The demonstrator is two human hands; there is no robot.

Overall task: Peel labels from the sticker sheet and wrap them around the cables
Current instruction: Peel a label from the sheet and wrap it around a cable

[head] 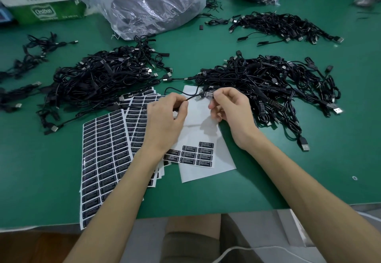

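The left forearm covers part of the sheet (206, 174) (six labels whole, two partly hidden). Above it, the left hand (165, 118) pinches one cable (175, 90); the right hand (228, 108) pinches its blurred block (207, 94). Beyond lie three big piles (268, 85).

The cable (193, 97) vanishes into the pinching fingers (182, 108) of the left hand (165, 118) and right hand (228, 106). The left forearm (132, 176) covers part of the sticker sheets (107, 149). Fine print on the labels (206, 156) is unreadable; the plastic bag (152, 5) clouds its contents.
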